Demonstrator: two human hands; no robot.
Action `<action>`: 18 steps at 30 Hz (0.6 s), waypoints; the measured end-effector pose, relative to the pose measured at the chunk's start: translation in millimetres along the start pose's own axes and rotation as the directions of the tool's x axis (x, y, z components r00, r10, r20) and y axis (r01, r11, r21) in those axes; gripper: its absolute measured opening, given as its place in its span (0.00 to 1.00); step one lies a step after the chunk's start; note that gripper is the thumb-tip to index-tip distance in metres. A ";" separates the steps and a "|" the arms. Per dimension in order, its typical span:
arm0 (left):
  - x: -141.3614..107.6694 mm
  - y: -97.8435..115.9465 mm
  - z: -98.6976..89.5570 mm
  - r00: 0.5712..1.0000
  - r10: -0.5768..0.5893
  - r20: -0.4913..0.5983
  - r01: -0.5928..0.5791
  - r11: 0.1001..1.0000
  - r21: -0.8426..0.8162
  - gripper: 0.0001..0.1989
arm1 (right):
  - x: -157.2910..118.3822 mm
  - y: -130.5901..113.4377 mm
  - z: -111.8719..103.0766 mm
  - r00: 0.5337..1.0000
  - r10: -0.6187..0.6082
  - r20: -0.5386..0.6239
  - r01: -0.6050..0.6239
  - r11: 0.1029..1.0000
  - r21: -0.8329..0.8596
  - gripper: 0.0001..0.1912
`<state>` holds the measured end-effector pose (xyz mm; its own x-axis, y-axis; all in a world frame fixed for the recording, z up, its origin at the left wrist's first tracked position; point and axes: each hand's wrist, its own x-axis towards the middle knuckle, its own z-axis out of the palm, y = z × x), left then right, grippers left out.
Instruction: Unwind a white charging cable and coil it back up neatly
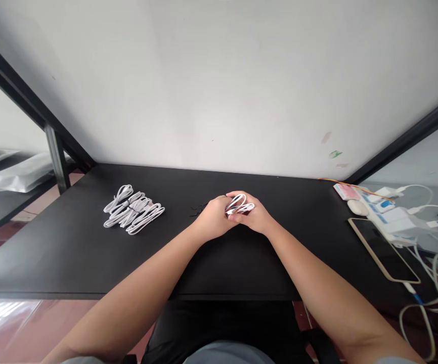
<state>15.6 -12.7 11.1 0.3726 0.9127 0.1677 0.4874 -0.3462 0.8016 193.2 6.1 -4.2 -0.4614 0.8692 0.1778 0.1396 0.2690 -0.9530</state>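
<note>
1. Landmark: the flat matte-black rectangular worktop [90, 253] standing against a plain white wall. All positions below are given relative to it.
2. Left hand [213, 218]: rests near the middle of the worktop, toward its back edge. Its fingers are curled inward and pressed against a small coiled white cable [239, 205].
3. Right hand [252, 215]: touching the left hand, just beside it on the worktop. Its fingers are pinched on the same coiled white cable, which sits between the two hands with its loops protruding above the knuckles.
4. Finished stock: a row of bundled white cables [133, 208] lies on the left part of the worktop, well apart from the hands.
5. Other items: a gold-edged black-screen smartphone [384, 248] lies face up at the right end of the worktop, beside a white power strip with plugged leads [389, 217].
6. Risk, coil release: the loops are held by finger pressure alone; any slackening of the pinch would likely let the coil spring open.
7. Risk, snagging: a loose end could probably catch on a knuckle and distort the loops.
8. Risk, displacement: a wide sweep of the left forearm could scatter the bundled row.
</note>
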 end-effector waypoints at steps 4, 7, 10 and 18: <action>-1.3 1.9 0.7 0.997 0.075 0.020 -0.075 0.997 0.015 0.06 | -1.3 -7.6 4.4 0.999 -0.018 -0.050 0.010 0.989 -0.149 0.29; -1.2 1.8 2.5 0.993 0.116 0.023 -0.117 0.992 0.049 0.05 | -3.5 -12.6 6.8 0.996 -0.025 -0.083 0.004 0.969 -0.246 0.26; -1.0 1.6 4.1 0.987 0.160 0.020 -0.161 0.975 0.151 0.11 | -5.6 -14.5 8.1 0.991 -0.064 -0.118 0.024 0.951 -0.309 0.21; -6.1 9.3 2.6 0.986 -0.031 0.161 0.029 1.000 0.011 0.11 | -9.2 -19.5 4.8 0.963 -0.213 -0.167 0.123 0.894 -0.431 0.11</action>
<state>19.9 -22.1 16.0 0.4800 0.8759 0.0483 0.5067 -0.3217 0.7999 190.5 -9.1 11.6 -0.3274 0.8489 0.4150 0.4454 0.5260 -0.7245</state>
